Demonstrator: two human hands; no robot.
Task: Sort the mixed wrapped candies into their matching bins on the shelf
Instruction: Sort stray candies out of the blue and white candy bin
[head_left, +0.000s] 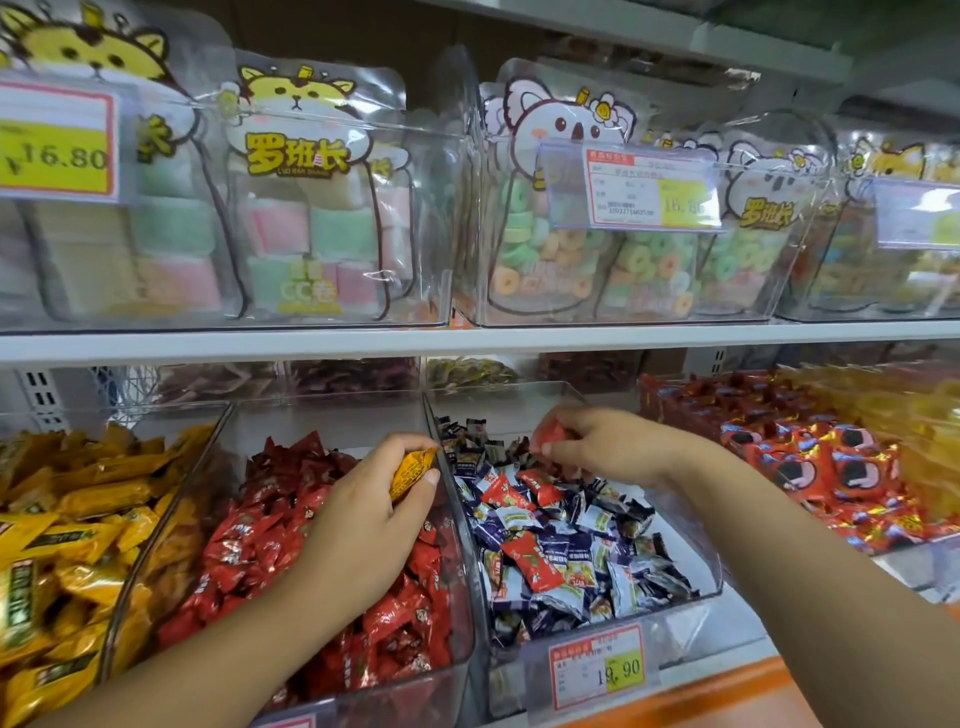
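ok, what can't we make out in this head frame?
Head view:
- Red candy in right hand: motion blur, print unreadable.
- Left hand: its curl hides whether it holds more than the yellow candy.
- Yellow bin: cut by left edge.
- Back-row bins: shadowed under the shelf.
- Price tag small print: too small.

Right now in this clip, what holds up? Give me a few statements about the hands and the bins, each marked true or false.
1. The left hand pinches a yellow candy. True.
2. The right hand is empty. False: it holds a red candy.
3. The blue-wrapper bin holds stray red candies. True.
4. The left hand hovers over the yellow bin. False: it is over the red bin.
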